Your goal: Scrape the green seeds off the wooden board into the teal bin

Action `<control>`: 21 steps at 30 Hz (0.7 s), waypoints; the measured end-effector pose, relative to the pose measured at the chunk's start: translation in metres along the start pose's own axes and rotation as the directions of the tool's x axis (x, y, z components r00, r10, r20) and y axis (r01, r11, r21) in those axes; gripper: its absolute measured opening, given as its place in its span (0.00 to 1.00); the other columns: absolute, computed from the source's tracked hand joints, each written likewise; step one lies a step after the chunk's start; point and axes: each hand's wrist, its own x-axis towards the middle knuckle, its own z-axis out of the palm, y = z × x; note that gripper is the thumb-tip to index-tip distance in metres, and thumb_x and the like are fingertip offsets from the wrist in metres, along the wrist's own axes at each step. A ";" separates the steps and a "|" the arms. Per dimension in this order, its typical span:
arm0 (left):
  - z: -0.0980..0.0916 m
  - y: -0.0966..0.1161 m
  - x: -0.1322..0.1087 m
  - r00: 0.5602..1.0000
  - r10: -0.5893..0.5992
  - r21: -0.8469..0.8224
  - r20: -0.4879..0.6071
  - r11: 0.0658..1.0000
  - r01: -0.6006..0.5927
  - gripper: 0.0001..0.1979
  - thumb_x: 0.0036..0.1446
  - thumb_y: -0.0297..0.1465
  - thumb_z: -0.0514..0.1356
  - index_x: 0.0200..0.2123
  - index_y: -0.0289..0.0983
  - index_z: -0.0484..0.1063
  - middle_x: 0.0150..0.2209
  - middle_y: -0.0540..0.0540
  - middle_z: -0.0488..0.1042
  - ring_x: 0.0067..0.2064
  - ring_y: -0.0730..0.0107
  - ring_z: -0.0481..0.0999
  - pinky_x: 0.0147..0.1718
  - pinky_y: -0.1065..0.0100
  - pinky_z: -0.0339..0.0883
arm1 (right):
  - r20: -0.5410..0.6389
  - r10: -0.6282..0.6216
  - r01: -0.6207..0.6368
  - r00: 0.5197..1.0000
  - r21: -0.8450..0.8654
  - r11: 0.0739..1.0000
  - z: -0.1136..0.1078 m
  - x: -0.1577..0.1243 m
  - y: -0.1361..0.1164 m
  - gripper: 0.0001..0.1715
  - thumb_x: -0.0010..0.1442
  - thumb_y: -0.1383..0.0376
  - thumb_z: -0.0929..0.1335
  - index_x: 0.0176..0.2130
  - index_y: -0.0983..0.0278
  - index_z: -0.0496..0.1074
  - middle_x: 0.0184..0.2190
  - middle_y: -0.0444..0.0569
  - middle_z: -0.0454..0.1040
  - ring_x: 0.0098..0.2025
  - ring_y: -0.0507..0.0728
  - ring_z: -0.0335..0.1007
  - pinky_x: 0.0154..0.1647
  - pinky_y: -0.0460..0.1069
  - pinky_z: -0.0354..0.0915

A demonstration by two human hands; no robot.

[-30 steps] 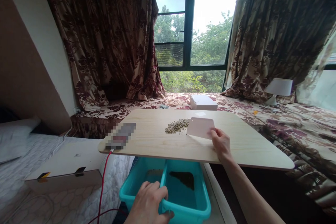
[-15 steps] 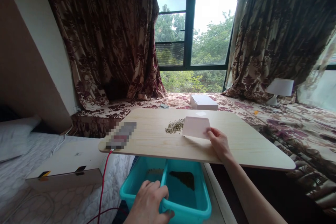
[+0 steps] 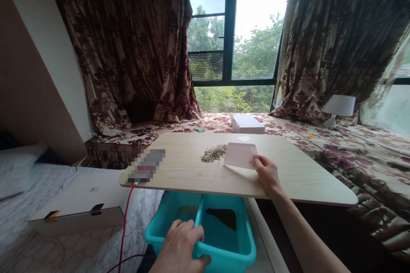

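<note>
Nearest the camera, the left hand is clenched over the near rim of the teal bin, fingers curled where the middle divider meets the wall. The bin is one container with two compartments. The right compartment holds a dark patch of loose grain on its floor, and the left holds only a thin scatter. One red cable hangs down just left of the bin.

The wooden tabletop juts over the far end of the bin and hides it. The right forearm crosses the table's near edge, and the right hand grasps one white scraper by its right side, between thumb and fingers. The scraper stands tilted with its lower edge on the wood, touching the right end of the single pile of grain and covering part of it. A blurred-out object lies well apart at the table's left corner.

To the left, lower down, sit one flat white carton and one pillow on the bed. Beyond the table, the patterned window seat carries one white box and, far right, one white lamp. Two flowered curtains frame the window.
</note>
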 end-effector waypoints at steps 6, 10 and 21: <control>0.003 -0.004 0.000 1.000 0.011 -0.006 -0.018 1.000 -0.011 0.09 0.45 0.32 0.65 0.30 0.40 0.68 0.33 0.52 0.71 0.40 0.63 0.68 0.39 0.65 0.53 | 0.073 -0.036 0.034 0.997 0.035 0.999 0.002 0.000 -0.002 0.18 0.50 0.55 0.67 0.34 0.65 0.77 0.31 0.52 0.81 0.34 0.60 0.75 0.33 0.51 0.67; 0.005 -0.005 0.000 0.999 0.015 -0.002 -0.033 1.000 -0.015 0.08 0.46 0.32 0.64 0.30 0.40 0.68 0.33 0.53 0.70 0.40 0.64 0.68 0.40 0.65 0.53 | 0.141 -0.078 0.063 0.987 0.111 0.992 0.006 0.002 0.001 0.22 0.49 0.50 0.69 0.35 0.65 0.77 0.34 0.53 0.81 0.36 0.60 0.75 0.35 0.52 0.68; 0.002 -0.009 -0.001 0.998 -0.005 -0.032 -0.061 0.999 0.003 0.08 0.46 0.32 0.64 0.29 0.40 0.67 0.33 0.53 0.70 0.40 0.63 0.67 0.39 0.66 0.53 | 0.230 -0.044 0.034 0.972 0.045 0.998 0.003 -0.002 -0.008 0.15 0.49 0.56 0.69 0.30 0.65 0.77 0.31 0.51 0.81 0.35 0.59 0.75 0.40 0.51 0.67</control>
